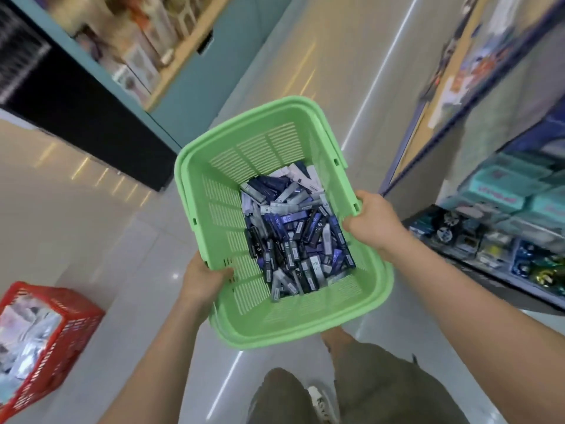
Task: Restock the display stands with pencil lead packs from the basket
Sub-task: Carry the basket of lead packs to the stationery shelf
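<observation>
A light green plastic basket [226, 191] is held up in front of me above a shop aisle floor. Its bottom is covered with several pencil lead packs [293, 237], dark blue, black and grey, lying in a loose heap. My left hand [203, 278] grips the basket's near left rim, thumb inside the wall. My right hand [371, 220] grips the right rim, fingers curled over its edge. No display stand for the packs can be made out in this blurred view.
A red basket [65, 316] with pale wrapped goods stands on the tiled floor at lower left. Shelves of boxed goods [504, 228] line the right side, a teal shelf unit [183, 75] the upper left. My legs and a shoe show below.
</observation>
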`<control>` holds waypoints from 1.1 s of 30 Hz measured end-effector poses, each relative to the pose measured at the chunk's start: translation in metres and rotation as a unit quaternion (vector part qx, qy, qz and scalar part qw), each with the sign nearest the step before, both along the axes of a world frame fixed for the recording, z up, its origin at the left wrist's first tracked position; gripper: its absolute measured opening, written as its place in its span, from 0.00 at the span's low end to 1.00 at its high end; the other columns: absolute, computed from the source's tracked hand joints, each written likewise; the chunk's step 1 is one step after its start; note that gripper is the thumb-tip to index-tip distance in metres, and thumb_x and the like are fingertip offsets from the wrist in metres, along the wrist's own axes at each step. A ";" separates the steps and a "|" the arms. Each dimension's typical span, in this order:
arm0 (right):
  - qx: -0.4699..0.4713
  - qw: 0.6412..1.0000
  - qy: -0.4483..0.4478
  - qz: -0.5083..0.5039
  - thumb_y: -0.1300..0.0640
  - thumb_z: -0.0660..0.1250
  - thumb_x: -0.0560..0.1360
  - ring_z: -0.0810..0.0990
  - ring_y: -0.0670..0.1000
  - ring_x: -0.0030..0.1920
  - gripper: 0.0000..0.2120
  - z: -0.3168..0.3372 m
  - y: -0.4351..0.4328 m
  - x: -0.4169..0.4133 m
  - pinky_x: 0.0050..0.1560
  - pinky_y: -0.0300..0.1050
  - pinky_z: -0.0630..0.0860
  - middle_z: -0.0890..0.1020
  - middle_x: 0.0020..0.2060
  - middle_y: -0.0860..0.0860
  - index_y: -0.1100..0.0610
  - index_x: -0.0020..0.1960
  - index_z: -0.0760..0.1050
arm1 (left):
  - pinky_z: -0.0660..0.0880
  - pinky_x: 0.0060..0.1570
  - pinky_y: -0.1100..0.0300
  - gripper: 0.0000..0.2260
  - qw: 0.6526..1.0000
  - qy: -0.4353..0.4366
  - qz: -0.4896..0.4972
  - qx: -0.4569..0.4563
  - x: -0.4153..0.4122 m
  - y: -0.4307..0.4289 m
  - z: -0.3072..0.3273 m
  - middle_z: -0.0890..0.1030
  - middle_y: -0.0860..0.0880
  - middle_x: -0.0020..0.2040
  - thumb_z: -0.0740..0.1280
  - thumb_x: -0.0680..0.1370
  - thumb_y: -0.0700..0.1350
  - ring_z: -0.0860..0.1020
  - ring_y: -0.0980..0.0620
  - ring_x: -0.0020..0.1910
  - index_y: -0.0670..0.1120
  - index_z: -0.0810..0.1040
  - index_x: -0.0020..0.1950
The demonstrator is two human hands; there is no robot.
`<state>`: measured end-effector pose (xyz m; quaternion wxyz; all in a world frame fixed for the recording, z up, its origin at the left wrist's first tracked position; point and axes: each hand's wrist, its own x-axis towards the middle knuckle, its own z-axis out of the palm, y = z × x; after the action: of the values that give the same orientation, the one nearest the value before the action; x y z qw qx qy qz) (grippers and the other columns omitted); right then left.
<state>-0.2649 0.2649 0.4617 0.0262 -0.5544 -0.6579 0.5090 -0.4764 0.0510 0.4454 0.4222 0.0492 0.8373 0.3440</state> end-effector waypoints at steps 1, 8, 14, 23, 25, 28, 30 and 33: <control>0.007 1.000 -0.007 0.004 0.67 0.68 0.72 0.75 0.48 0.27 0.27 0.009 0.020 -0.010 0.25 0.39 0.70 0.80 0.35 0.47 0.52 0.69 0.72 | 0.80 0.35 0.55 0.19 1.000 -0.003 -0.001 0.011 -0.011 0.019 0.007 0.83 0.48 0.49 0.70 0.72 0.32 0.84 0.49 0.40 0.47 0.75 0.60; 0.030 0.999 -0.003 -0.011 0.62 0.72 0.75 0.79 0.43 0.34 0.19 0.065 0.151 -0.076 0.28 0.36 0.72 0.81 0.43 0.45 0.52 0.64 0.74 | 0.77 0.25 0.59 0.16 0.998 0.013 0.005 0.056 -0.096 0.163 0.066 0.83 0.43 0.40 0.67 0.70 0.26 0.82 0.50 0.29 0.39 0.78 0.54; 0.035 0.996 -0.009 -0.080 0.59 0.72 0.74 0.81 0.45 0.37 0.33 0.083 0.240 -0.144 0.26 0.35 0.72 0.78 0.51 0.48 0.46 0.74 0.61 | 0.79 0.25 0.52 0.18 0.993 0.045 -0.027 0.108 -0.191 0.293 0.100 0.83 0.44 0.36 0.67 0.68 0.24 0.81 0.48 0.28 0.43 0.78 0.51; -0.168 0.841 0.210 -0.470 0.62 0.69 0.76 0.82 0.59 0.50 0.09 0.093 0.335 -0.256 0.51 0.59 0.81 0.82 0.50 0.58 0.56 0.54 0.74 | 0.79 0.43 0.41 0.13 0.987 0.076 -0.043 0.135 -0.297 0.517 0.124 0.80 0.38 0.42 0.66 0.68 0.27 0.79 0.42 0.39 0.46 0.74 0.40; -0.190 0.815 0.245 -0.490 0.64 0.69 0.76 0.84 0.58 0.40 0.06 0.096 0.377 -0.280 0.40 0.55 0.83 0.83 0.40 0.57 0.58 0.52 0.75 | 0.79 0.42 0.45 0.14 0.986 0.078 -0.049 0.140 -0.304 0.571 0.123 0.79 0.41 0.40 0.66 0.67 0.27 0.78 0.44 0.38 0.47 0.73 0.39; -0.155 0.781 0.253 -0.549 0.74 0.62 0.75 0.77 0.54 0.30 0.10 0.097 0.451 -0.302 0.25 0.46 0.79 0.77 0.32 0.56 0.60 0.47 0.72 | 0.79 0.42 0.42 0.14 0.984 0.068 -0.079 0.142 -0.310 0.652 0.119 0.79 0.43 0.39 0.67 0.68 0.28 0.79 0.44 0.36 0.48 0.72 0.40; -0.128 0.770 0.253 -0.572 0.77 0.59 0.73 0.74 0.52 0.30 0.13 0.095 0.505 -0.304 0.22 0.42 0.75 0.74 0.32 0.55 0.59 0.44 0.71 | 0.80 0.42 0.45 0.13 0.980 0.067 -0.127 0.136 -0.314 0.706 0.115 0.81 0.45 0.39 0.68 0.69 0.30 0.81 0.43 0.38 0.49 0.74 0.42; -0.096 0.762 0.251 -0.589 0.78 0.59 0.72 0.74 0.52 0.30 0.15 0.099 0.588 -0.301 0.20 0.40 0.74 0.73 0.32 0.54 0.58 0.41 0.70 | 0.81 0.40 0.50 0.09 0.964 0.076 -0.223 0.121 -0.324 0.788 0.112 0.82 0.50 0.43 0.68 0.73 0.38 0.83 0.49 0.40 0.52 0.74 0.47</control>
<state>-0.5656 0.8533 0.5609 0.4312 -0.6848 -0.1197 0.5752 -0.8003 0.8390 0.5570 0.4143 0.3114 0.7867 0.3354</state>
